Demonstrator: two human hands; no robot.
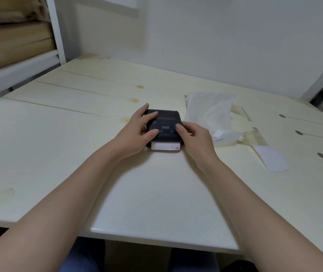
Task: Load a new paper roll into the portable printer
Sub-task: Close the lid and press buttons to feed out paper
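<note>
– two hands, resting where?
– both on portable printer [165, 124], mid table [58, 154]. left hand [137, 132] with fingers fairly straight, pressing on top and left side; right hand [196, 139] curled round right edge, forefinger on top.
– and paper?
– white paper strip [165, 146] poking from printer's near edge. crumpled clear wrapper [209, 112] just beyond right hand; white label [272, 160] lying farther right.

The camera rides on my head, wide-angled, looking forward and down over the table [44, 154], close above its near edge, facing the wall [215, 36] on the far side.
</note>
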